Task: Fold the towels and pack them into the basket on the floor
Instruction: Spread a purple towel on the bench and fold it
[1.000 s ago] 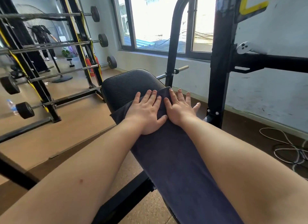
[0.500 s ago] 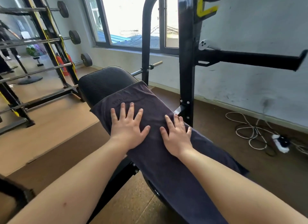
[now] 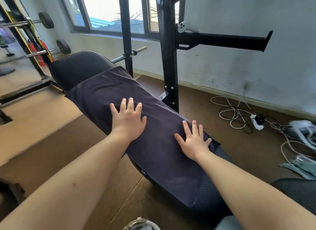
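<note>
The brown floor (image 3: pixel 51 144) fills most of what I see. A black rack (image 3: pixel 168 58) stands at twelve o'clock with one arm sticking out toward two o'clock, and behind it is a window (image 3: pixel 109 12).

The padded black worktop (image 3: pixel 77 67) runs slantwise from ten o'clock down to five o'clock. The dark towel (image 3: pixel 153 152) lies spread flat along it and covers most of the pad. Its far edge stops short of the rounded end at ten o'clock, and its near corner hangs toward five o'clock. One long edge droops over the side nearest the rack.

My left hand (image 3: pixel 127 117) lies palm down on the middle of the towel, just to nine o'clock of the centre of my view. Its fingers are straight and spread, pressing on the cloth without gripping it. My right hand (image 3: pixel 193 142) sits at about four o'clock from the left one, well apart from it. It is also flat with splayed fingers, close to the towel's rack-side edge, and holds nothing.

At three o'clock, loose cables (image 3: pixel 234 113) coil on the floor around a white power strip (image 3: pixel 256 121). Weight plates (image 3: pixel 63 46) on bars show at ten o'clock. A small white controller (image 3: pixel 183 27) rests on the rack arm at one o'clock.
</note>
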The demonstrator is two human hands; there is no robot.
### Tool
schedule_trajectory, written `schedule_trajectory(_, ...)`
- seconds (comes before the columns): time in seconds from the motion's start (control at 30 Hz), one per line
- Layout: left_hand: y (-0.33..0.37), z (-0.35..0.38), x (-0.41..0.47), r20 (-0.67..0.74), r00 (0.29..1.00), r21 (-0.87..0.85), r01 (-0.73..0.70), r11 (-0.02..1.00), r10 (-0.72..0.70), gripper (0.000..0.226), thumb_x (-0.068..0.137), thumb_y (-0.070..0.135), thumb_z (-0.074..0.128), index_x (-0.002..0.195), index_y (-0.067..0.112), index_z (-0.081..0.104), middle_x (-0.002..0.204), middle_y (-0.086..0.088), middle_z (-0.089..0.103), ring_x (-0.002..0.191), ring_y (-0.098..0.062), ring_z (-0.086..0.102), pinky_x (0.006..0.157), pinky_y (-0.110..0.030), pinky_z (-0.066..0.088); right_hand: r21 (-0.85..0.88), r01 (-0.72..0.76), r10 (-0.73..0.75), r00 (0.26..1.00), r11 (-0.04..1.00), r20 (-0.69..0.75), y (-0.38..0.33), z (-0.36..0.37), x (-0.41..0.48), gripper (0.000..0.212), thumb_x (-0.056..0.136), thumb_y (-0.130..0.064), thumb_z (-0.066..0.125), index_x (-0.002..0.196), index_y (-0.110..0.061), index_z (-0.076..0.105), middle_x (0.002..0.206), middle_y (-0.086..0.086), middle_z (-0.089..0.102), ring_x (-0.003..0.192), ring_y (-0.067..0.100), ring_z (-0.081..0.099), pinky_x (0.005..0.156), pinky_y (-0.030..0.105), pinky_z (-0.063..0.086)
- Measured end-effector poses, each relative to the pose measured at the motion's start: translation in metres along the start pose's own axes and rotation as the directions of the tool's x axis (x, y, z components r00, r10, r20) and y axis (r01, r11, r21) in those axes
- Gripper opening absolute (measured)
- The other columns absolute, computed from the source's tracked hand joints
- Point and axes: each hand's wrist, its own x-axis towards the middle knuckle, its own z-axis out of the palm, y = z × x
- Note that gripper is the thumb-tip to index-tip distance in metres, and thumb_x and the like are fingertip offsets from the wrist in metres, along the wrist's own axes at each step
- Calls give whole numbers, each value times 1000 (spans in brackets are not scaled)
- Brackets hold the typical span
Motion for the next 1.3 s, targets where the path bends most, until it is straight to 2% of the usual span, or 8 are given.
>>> schedule_trajectory(0.1,26,15,-10,119,992,11,-32,999,31,80,94,75,20,162,34,7,171,-9,-1,156,-38,-7,114,-76,0,-10,91,-91,996,996,26,2,9,-11,77,93,-81,22,157,-53,-10,169,-10,-21,155,24,-25,115,75,-2)
schedule_trajectory(0.27,23,31,-15,128,992,82,-27,996,16,85,90,82,9,161,38,-7,170,-5,-16,154,-38,-21,111,-76,-12,25,-88,86,995,996,59,49,12,-16,79,92,-83,19,157,-52,-12,168,-14,-22,156,21,-22,116,75,3)
schedule_trajectory(0.53,55,39,-44,-68,990,-51,-125,991,122,48,103,42,43,149,29,45,166,-9,25,154,-32,16,117,-69,12,62,-186,180,978,981,103,88,0,-6,75,104,-59,35,164,-28,4,171,16,2,154,46,10,126,50,12)
schedule_trajectory(0.67,86,50,-72,-121,840,-183,-542,820,528,34,91,34,58,125,30,64,146,-3,52,138,-27,46,116,-54,24,62,-236,228,968,970,107,91,-4,-6,73,103,-57,39,164,-34,6,169,23,3,154,47,7,126,49,11)
schedule_trajectory(0.77,106,51,-92,18,683,-181,-716,674,730,27,96,37,54,121,32,63,146,3,49,142,-21,40,123,-54,17,47,-286,275,947,957,164,95,-5,-3,75,101,-64,38,162,-43,-1,168,25,1,155,47,0,125,52,6)
schedule_trajectory(0.97,130,52,-117,202,674,-113,-704,701,710,58,90,71,48,130,31,55,166,-3,24,157,-34,5,117,-73,-6,86,-185,175,978,979,114,96,-6,-6,70,107,-45,38,165,-21,8,170,19,8,157,37,8,127,43,6)
schedule_trajectory(1.1,139,62,-135,215,550,-150,-798,584,807,72,80,77,57,134,30,53,166,-3,24,157,-27,3,118,-72,-3,159,-166,170,985,973,-10,99,-6,-11,65,103,-36,46,160,-11,27,162,19,35,145,40,37,119,43,31)
schedule_trajectory(1.3,134,60,-143,118,568,-231,-782,579,814,25,95,46,58,113,32,68,161,0,36,154,-20,20,125,-56,0,377,-95,194,953,921,-234,98,-17,-25,42,103,-16,49,143,-8,58,143,16,61,134,36,53,110,34,39)
